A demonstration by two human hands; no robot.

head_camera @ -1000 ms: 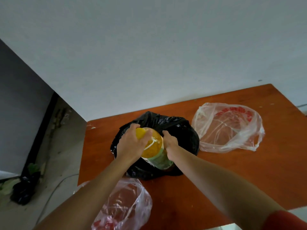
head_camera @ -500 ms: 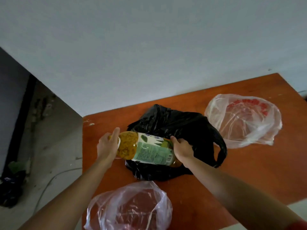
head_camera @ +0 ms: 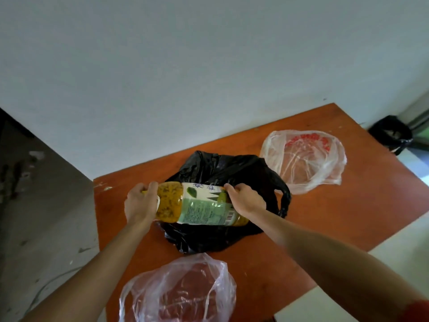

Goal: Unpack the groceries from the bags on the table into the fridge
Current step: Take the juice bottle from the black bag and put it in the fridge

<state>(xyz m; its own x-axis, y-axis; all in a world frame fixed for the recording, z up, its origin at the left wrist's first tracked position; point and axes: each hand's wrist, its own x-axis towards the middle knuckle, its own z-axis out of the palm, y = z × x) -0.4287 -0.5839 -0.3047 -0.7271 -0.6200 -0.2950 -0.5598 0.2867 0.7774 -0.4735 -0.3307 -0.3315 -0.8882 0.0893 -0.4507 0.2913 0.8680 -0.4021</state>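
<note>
A large yellow bottle (head_camera: 197, 204) with a green and white label lies on its side in the air over a crumpled black bag (head_camera: 229, 173). My left hand (head_camera: 140, 203) grips its cap end, and my right hand (head_camera: 246, 198) holds its base end. The black bag rests in the middle of the orange-brown table (head_camera: 336, 212). A clear bag (head_camera: 304, 159) with red print lies at the far right of the table. Another clear bag (head_camera: 181, 291) with red contents sits at the near edge. The fridge is out of view.
A pale wall rises behind the table. A dark gap and grey floor with a cable run along the left. On the floor at the far right stands a black bag (head_camera: 390, 133). Pale floor shows past the table's right and near edges.
The bottle came up out of the black bag and turned from upright to lying sideways between my hands. The view has shifted, so the table sits further right.
</note>
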